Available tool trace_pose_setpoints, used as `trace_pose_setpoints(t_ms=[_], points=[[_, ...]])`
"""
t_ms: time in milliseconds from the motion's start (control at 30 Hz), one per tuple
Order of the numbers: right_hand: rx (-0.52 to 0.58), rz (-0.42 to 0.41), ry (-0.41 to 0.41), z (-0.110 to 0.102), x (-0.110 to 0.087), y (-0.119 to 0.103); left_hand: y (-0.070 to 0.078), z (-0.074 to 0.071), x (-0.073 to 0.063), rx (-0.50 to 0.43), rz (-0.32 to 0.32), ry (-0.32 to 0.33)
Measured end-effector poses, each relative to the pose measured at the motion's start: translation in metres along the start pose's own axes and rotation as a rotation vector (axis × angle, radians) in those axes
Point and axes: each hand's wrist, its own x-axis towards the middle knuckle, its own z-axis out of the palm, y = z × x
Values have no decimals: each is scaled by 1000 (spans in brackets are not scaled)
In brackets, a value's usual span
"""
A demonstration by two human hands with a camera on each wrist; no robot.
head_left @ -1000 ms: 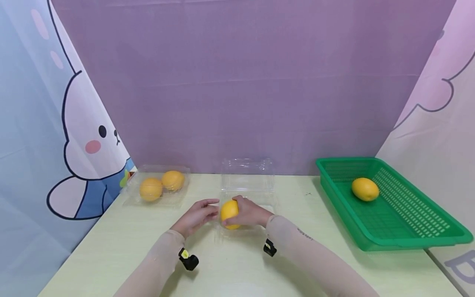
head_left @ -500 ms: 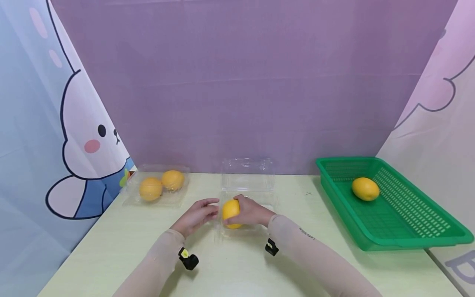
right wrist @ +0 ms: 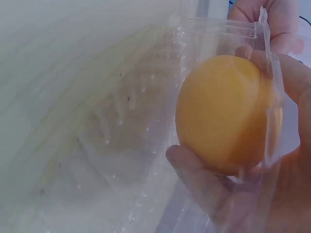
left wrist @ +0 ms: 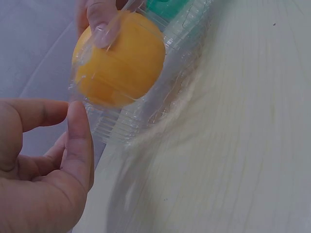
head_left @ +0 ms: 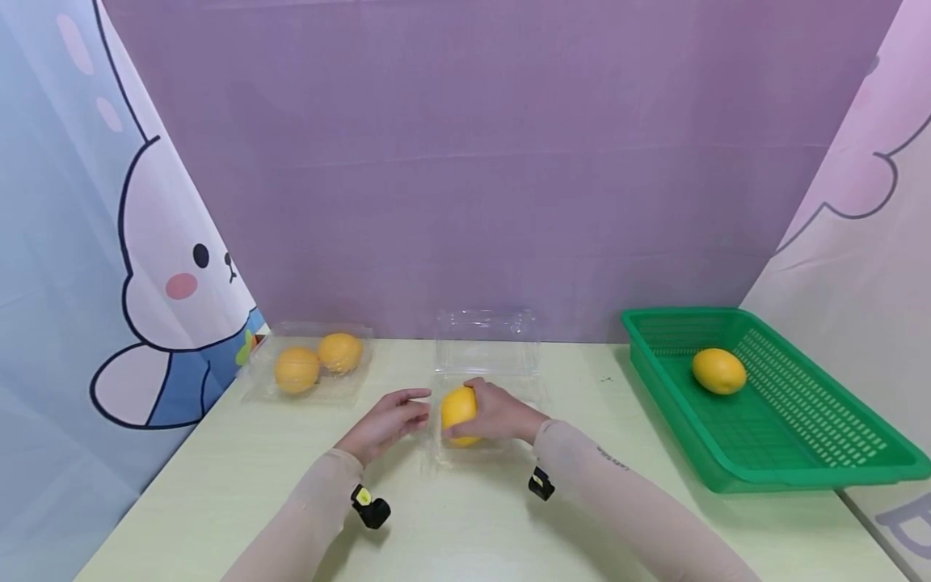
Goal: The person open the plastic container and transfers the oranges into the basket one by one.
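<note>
In the head view, a clear plastic clamshell box (head_left: 487,359) stands with its lid up at the middle of the table. My right hand (head_left: 502,412) grips a yellow lemon (head_left: 458,414) inside the box's left part, thumb on the near side and fingers over the far side. The right wrist view shows this lemon (right wrist: 223,114) behind the clear wall, between thumb and fingers. At the box's left edge is my left hand (head_left: 389,422). Seen from the left wrist, its thumb and index finger pinch the rim of the box (left wrist: 114,127).
A second clear box (head_left: 342,394) with two yellow fruits (head_left: 296,370) lies at the back left. To the right stands a green basket (head_left: 756,449) with one lemon (head_left: 718,372) in it. A purple cloth (head_left: 480,162) hangs behind the table.
My right hand has shifted slightly to the right with the lemon in its grip. The left hand has stayed at the box's edge.
</note>
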Motion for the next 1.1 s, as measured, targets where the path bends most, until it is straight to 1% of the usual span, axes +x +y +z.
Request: trace_pose_setpoints(t_ms=[267,567,733,1100], points=[[-6,-7,23,-7,-4,1,-2,0,1,-9,14,-1],[-23,-24,64,-19,-15,-6,-1,1,2,-7,12,6],[-9,-21,79,-27,-20,-7,-2,2,2,-9,14,10],[-23,-26,112,-37,-30,-8,0,3,-2,-3,16,6]])
